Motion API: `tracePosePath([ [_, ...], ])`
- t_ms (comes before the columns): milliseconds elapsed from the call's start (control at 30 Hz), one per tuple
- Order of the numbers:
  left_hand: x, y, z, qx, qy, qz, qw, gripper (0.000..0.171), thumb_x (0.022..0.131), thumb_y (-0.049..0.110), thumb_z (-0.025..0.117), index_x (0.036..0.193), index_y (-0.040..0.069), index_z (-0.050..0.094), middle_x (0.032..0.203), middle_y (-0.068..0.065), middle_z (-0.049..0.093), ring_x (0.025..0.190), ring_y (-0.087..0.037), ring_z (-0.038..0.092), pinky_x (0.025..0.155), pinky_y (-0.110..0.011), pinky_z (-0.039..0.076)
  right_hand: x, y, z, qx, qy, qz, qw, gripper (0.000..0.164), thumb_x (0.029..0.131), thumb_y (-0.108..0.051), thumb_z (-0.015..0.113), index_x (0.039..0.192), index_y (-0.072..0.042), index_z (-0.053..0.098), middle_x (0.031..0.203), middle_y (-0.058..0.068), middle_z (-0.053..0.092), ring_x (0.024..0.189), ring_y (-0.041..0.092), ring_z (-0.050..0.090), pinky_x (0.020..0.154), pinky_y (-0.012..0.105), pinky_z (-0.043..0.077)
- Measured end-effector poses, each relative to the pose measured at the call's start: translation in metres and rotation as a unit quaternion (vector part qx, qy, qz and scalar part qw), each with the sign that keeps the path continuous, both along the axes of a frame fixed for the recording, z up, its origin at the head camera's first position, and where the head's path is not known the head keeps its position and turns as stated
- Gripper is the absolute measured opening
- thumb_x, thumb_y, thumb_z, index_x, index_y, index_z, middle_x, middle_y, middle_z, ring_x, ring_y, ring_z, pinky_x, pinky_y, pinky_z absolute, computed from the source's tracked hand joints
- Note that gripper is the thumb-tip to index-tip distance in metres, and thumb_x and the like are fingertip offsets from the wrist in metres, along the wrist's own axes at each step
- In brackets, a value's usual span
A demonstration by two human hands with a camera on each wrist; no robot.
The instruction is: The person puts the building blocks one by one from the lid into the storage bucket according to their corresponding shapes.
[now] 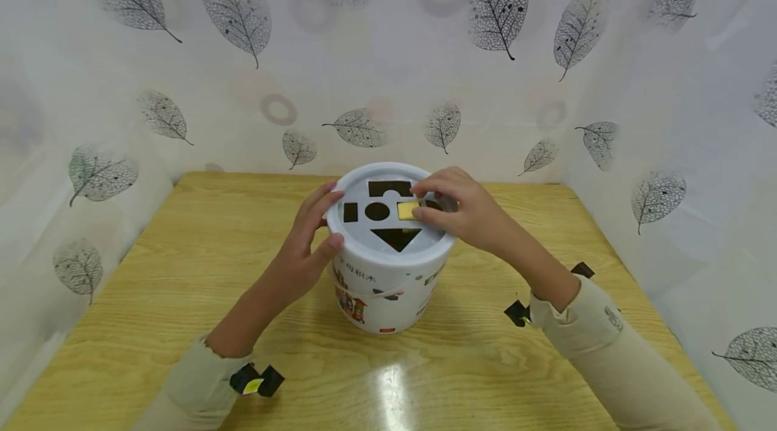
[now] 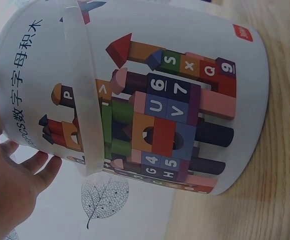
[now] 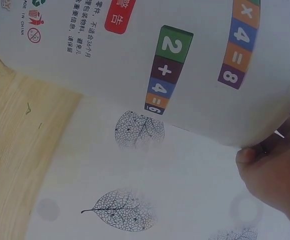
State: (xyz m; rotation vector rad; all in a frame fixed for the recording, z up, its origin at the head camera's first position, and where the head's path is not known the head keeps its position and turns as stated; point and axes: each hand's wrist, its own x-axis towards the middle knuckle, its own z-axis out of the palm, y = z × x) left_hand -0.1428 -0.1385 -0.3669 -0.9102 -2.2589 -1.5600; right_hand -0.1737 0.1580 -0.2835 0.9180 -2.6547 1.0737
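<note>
A white round bucket [image 1: 388, 296] stands upright on the table, its pale lid [image 1: 358, 239] cut with several shaped holes. At the square hole sits a yellow block [image 1: 407, 211]. My right hand [image 1: 464, 205] pinches at this block with thumb and index finger over the lid; the exact contact is partly hidden. In the right wrist view, fingers [image 3: 265, 165] show at the bucket's rim. My left hand [image 1: 306, 235] rests around the left side of the rim, its fingers spread and relaxed against the lid edge and thumb towards the front.
The bucket has printed blocks and a pale band handle [image 2: 82, 85] across its side. The wooden table [image 1: 243, 269] reaches a white leaf-patterned curtain [image 1: 388, 46] at the back and sides. Dark tags [image 1: 257, 380] hang by the left cuff, and others [image 1: 518, 313] by the right.
</note>
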Motion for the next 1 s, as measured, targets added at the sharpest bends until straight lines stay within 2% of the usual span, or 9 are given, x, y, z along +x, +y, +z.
tracePosePath([
  [133,-0.001,0.002,0.0,0.0,0.004,-0.003,1.0,0.065,0.104,0.054,0.045,0.158,0.021,0.031,0.168,-0.002,0.015,0.147,-0.024,0.029,0.111,-0.037,0.038,0.002,0.009,-0.002,-0.018,0.006,-0.01,1.0,0.03,0.094,-0.022,0.072,0.122,-0.013,0.071,0.124,0.0,0.066,0.11,0.016,0.052,0.092,0.035,0.045],
  [267,-0.001,0.003,0.001,0.0,0.009,-0.003,1.0,0.067,0.103,0.056,0.045,0.158,0.02,0.031,0.167,-0.005,0.015,0.146,-0.025,0.03,0.111,-0.038,0.038,0.004,0.025,-0.005,-0.038,0.014,-0.032,0.999,0.027,0.098,-0.024,0.068,0.124,-0.016,0.07,0.127,-0.002,0.064,0.101,0.013,0.051,0.081,0.029,0.043],
  [433,-0.002,0.003,0.0,-0.002,0.01,0.003,0.9999,0.067,0.103,0.056,0.045,0.158,0.022,0.031,0.168,-0.005,0.015,0.147,-0.025,0.028,0.11,-0.037,0.038,0.011,0.058,-0.007,-0.026,-0.01,-0.09,0.996,0.029,0.102,-0.032,0.061,0.129,-0.022,0.067,0.125,-0.006,0.063,0.102,0.009,0.053,0.083,0.024,0.045],
  [633,0.0,0.001,-0.002,0.003,0.0,0.007,1.0,0.068,0.102,0.059,0.044,0.158,0.025,0.031,0.168,-0.002,0.015,0.145,-0.023,0.031,0.109,-0.036,0.038,0.02,0.105,-0.026,-0.006,-0.037,-0.154,0.987,0.034,0.103,-0.036,0.058,0.133,-0.021,0.064,0.126,0.0,0.064,0.106,0.003,0.054,0.085,0.019,0.045],
  [800,0.001,0.002,-0.002,0.006,0.003,0.008,0.9999,0.065,0.103,0.056,0.045,0.159,0.025,0.03,0.168,0.001,0.015,0.145,-0.023,0.03,0.109,-0.029,0.037,0.031,0.145,-0.038,0.011,-0.046,-0.184,0.982,0.038,0.104,-0.034,0.056,0.139,-0.02,0.059,0.132,0.003,0.061,0.108,-0.003,0.05,0.083,0.015,0.043],
  [1000,0.001,0.003,0.0,0.009,0.005,0.004,0.9999,0.064,0.103,0.054,0.046,0.159,0.025,0.03,0.168,0.001,0.015,0.144,-0.023,0.032,0.108,-0.026,0.037,0.046,0.188,-0.053,0.036,-0.066,-0.234,0.969,0.042,0.104,-0.037,0.055,0.142,-0.018,0.056,0.132,0.003,0.057,0.104,-0.006,0.047,0.078,0.014,0.044],
])
